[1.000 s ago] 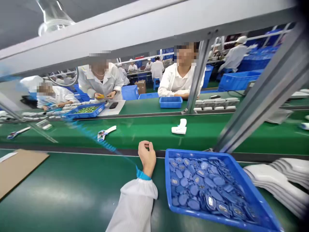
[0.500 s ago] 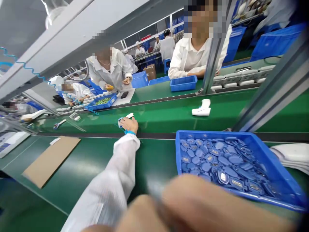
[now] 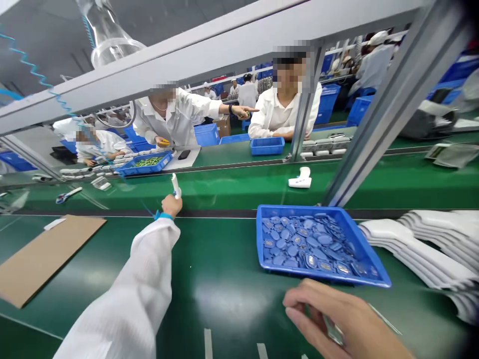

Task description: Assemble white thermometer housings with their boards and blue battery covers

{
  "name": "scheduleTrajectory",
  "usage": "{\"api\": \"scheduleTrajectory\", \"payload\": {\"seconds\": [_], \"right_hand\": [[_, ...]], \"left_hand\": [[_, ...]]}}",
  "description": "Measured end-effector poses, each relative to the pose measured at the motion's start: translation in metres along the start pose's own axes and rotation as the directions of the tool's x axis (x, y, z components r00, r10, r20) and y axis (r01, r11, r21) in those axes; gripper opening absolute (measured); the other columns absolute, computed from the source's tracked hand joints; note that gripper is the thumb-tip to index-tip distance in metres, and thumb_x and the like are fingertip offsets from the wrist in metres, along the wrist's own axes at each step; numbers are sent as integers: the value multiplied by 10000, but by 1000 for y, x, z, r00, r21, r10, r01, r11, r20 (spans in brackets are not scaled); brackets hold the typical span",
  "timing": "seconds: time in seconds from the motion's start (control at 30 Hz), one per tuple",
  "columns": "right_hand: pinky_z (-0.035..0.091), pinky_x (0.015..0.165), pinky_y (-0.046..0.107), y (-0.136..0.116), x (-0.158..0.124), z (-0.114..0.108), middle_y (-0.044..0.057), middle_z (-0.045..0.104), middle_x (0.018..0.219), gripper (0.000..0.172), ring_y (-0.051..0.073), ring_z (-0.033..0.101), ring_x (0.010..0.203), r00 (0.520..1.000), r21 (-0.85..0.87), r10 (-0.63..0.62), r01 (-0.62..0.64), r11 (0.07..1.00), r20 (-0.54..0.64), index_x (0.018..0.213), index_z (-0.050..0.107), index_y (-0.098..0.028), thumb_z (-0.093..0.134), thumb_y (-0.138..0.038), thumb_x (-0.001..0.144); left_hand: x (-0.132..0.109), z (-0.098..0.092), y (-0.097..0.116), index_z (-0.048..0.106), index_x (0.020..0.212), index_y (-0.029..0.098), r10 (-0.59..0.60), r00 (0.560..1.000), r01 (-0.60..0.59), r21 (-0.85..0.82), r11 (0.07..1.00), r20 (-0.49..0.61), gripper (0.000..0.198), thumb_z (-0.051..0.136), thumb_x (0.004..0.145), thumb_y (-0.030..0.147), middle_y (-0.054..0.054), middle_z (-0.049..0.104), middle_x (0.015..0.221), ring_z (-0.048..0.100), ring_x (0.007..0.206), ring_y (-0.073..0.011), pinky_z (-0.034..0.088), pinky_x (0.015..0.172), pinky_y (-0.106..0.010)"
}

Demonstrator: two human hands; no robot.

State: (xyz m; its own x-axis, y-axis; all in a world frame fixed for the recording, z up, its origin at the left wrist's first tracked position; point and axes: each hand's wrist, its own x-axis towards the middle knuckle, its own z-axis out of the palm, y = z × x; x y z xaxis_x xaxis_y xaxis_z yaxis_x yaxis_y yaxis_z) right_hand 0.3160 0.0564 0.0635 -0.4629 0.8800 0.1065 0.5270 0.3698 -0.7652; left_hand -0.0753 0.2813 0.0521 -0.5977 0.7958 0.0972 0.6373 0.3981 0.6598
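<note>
My left hand (image 3: pixel 171 205), in a white sleeve with a blue wrist band, reaches out to the near edge of the green conveyor belt (image 3: pixel 239 187) and is closed around a white handheld device shell (image 3: pixel 175 185), held upright. My right hand (image 3: pixel 339 319) hovers close to the camera at the bottom right, fingers curled around a thin metal piece I cannot name. Just beyond it sits a blue tray (image 3: pixel 370 264) filled with several small blue oval parts (image 3: pixel 299 242).
A stack of white shells (image 3: pixel 422 244) lies right of the tray. A brown cardboard sheet (image 3: pixel 41 257) lies at left. Another white device (image 3: pixel 300 178) rides the belt. A slanted metal frame post (image 3: pixel 377 117) rises behind the tray. Several workers in white sit across the line.
My left hand has lifted the white shell off the belt and holds it upright. My right hand has dropped lower and further right in view. The camera has tilted.
</note>
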Motion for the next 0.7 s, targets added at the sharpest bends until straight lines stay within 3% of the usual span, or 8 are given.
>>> {"api": "scheduleTrajectory", "payload": {"seconds": [0.1, 0.2, 0.27, 0.33, 0.43, 0.5, 0.6, 0.7], "right_hand": [[435, 604, 273, -1, -5, 15, 25, 638, 813, 362, 135, 531, 650, 951, 392, 259, -305, 868, 168, 901, 680, -247, 535, -574, 957], [455, 621, 251, -5, -2, 29, 68, 669, 1014, 565, 124, 576, 720, 904, 817, 316, -403, 412, 287, 1082, 669, -205, 483, -716, 928], [485, 637, 259, -5, -4, 39, 117, 659, 1167, 712, 146, 638, 787, 892, 907, 257, -407, 106, 371, 1175, 649, -177, 397, -789, 913], [516, 678, 284, -2, -15, 52, 144, 646, 1236, 725, 169, 682, 812, 876, 897, 215, -442, 1, 431, 1185, 640, -156, 418, -787, 905], [494, 643, 254, 10, -50, 76, 99, 685, 1111, 564, 117, 650, 675, 816, 837, 358, -529, 142, 455, 1109, 637, -166, 667, -659, 837], [485, 640, 249, 20, -75, 85, 64, 685, 1020, 539, 96, 598, 640, 808, 766, 450, -547, 337, 379, 1123, 646, -183, 687, -637, 835], [506, 738, 295, 28, -97, 81, 39, 665, 932, 486, 145, 582, 738, 878, 616, 426, -462, 639, 216, 1176, 685, -217, 570, -620, 929], [499, 766, 301, 24, -97, 66, 18, 656, 878, 356, 181, 583, 807, 924, 465, 338, -383, 798, 180, 1166, 718, -257, 544, -505, 979]], "left_hand": [[-41, -21, 1, 628, 847, 141, 80, 994, -82, 30, 996, 79, 161, 685, 890, 285, -28, 628, 814, 604, 805, -195, 479, 789, -332], [-120, -31, -1, 606, 797, 194, 296, 938, -295, -30, 955, 179, 187, 663, 867, 357, 1, 627, 769, 583, 760, -193, 433, 737, -296], [-188, -27, -11, 636, 892, 215, 570, 805, -559, -110, 822, 164, 182, 595, 892, 393, -39, 683, 924, 609, 851, -232, 459, 772, -327], [-258, -12, -31, 654, 896, 239, 731, 663, -714, -157, 682, 160, 135, 527, 914, 279, -76, 703, 1097, 621, 1031, -274, 480, 895, -381], [-337, 16, -67, 654, 1070, 272, 807, 502, -729, -350, 588, 311, 335, 498, 835, 91, -69, 692, 1217, 626, 1085, -267, 521, 897, -401], [-363, 25, -84, 635, 1076, 264, 713, 583, -566, -435, 701, 390, 264, 532, 864, 144, -107, 638, 1296, 597, 1178, -293, 525, 944, -450], [-364, 18, -84, 614, 1137, 257, 530, 716, -338, -438, 833, 454, 256, 660, 889, 300, -130, 567, 1374, 536, 1281, -315, 470, 1048, -499], [-349, 3, -61, 596, 1263, 267, 509, 625, -229, -484, 845, 593, 495, 794, 821, 368, -100, 562, 1387, 521, 1292, -292, 423, 1100, -439]]}}
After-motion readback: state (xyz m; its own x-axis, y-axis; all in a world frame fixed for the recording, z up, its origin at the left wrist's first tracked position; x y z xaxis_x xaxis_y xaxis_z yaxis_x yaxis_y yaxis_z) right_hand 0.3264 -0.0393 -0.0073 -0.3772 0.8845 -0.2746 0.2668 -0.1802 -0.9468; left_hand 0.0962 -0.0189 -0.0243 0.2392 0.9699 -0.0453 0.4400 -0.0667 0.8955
